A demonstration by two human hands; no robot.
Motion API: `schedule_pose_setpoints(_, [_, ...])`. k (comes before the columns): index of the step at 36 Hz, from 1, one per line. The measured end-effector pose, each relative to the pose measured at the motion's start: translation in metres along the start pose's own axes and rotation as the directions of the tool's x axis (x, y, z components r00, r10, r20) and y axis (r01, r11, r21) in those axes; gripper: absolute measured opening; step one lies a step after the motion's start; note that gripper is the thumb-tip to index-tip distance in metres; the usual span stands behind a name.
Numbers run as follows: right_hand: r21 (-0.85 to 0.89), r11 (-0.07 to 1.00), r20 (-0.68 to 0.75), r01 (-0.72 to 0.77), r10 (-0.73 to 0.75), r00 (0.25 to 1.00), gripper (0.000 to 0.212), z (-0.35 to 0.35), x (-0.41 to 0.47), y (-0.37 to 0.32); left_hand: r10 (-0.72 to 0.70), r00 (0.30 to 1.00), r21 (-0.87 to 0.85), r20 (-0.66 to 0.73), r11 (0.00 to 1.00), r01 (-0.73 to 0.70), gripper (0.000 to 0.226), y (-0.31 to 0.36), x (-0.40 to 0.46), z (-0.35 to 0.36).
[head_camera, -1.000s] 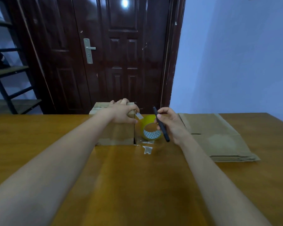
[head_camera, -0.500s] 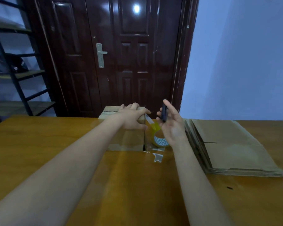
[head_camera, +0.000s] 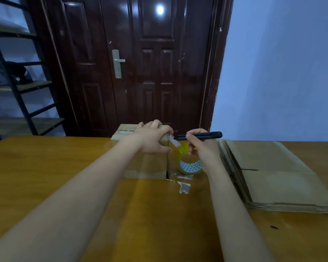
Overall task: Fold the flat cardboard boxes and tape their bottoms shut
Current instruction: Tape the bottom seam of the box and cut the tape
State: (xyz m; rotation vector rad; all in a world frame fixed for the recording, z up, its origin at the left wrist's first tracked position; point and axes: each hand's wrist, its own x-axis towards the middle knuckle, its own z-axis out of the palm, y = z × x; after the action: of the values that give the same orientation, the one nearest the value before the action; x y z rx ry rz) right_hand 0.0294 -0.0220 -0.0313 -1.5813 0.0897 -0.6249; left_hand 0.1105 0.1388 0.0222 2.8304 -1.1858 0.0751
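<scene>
I see a folded cardboard box (head_camera: 146, 165) standing near the far edge of the wooden table (head_camera: 95, 214), roughly at its middle; it is plain brown, its upper face closed with a dark seam running along it, and its near wall carries a glossy sheen. My left hand (head_camera: 153, 138) rests on the box's top right corner, fingers curled over the edge and thumb down the near wall, pinning a strip of clear tape (head_camera: 173, 141) there. That strip runs down and to the right from the corner to a yellowish tape roll (head_camera: 189, 163), which stands on edge on the table just beside the box's right wall, a white and blue patterned core showing through its opening. My right hand (head_camera: 203, 148) is just right of the box, above the roll, its fingers closed around a black utility knife (head_camera: 199, 136) held almost level, the tip pointing left toward the strip near my left fingers; I cannot tell whether the tip touches the tape. Small scraps of tape (head_camera: 184, 186) lie on the table at the box's near right corner. A stack of flat cardboard boxes (head_camera: 273, 178) lies toward the table's right edge, apart from both hands.
</scene>
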Motion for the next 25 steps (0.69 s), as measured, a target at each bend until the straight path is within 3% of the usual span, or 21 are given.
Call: schedule_pose_setpoints(25, [-0.020, 1.000, 0.006, 0.016, -0.016, 1.000, 0.003, 0.010, -0.005, 0.009, 0.029, 0.999, 0.020, -0.037, 0.999, -0.028, 0.060, -0.002, 0.001, 0.004])
